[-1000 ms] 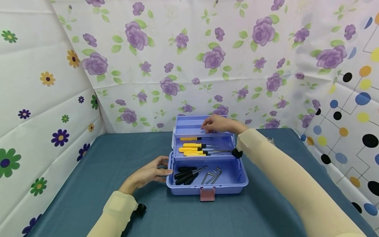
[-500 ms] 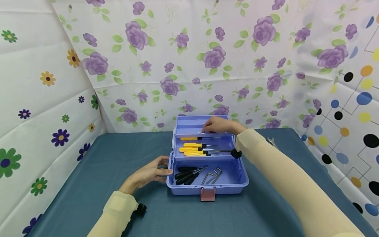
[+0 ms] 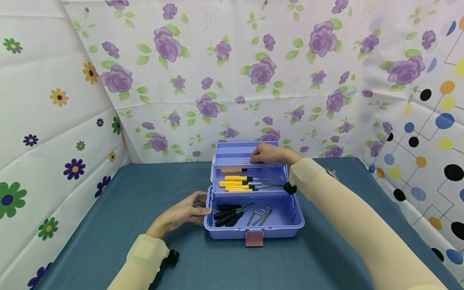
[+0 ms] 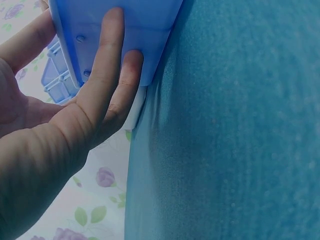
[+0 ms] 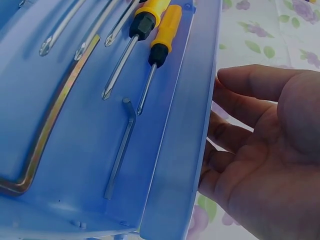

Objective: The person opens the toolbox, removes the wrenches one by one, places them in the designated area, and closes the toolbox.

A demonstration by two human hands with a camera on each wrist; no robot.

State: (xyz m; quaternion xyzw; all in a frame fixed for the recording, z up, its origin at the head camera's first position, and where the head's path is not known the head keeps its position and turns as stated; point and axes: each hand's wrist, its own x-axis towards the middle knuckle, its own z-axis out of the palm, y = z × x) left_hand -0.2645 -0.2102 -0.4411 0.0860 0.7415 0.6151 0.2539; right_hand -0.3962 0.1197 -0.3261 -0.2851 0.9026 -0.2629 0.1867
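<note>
“Two hands at work: where does my bare left hand belong?”

“Against the left wall of the pale-blue plastic toolbox, toward the far edge of the teal cloth-covered table. My fingers there lie spread, nearly straight; even pressure should stop any sliding.”

“And my bare right hand?”

“Its fingers curl down at the right half of the top blue plastic tray; best move gently. I cannot tell whether they pinch anything: the wall hides my fingertips.”

The toolbox is set on the table, a wrench to its right. In its base, drivers are laid left of hex keys; more drivers are held in the tray behind.
</note>
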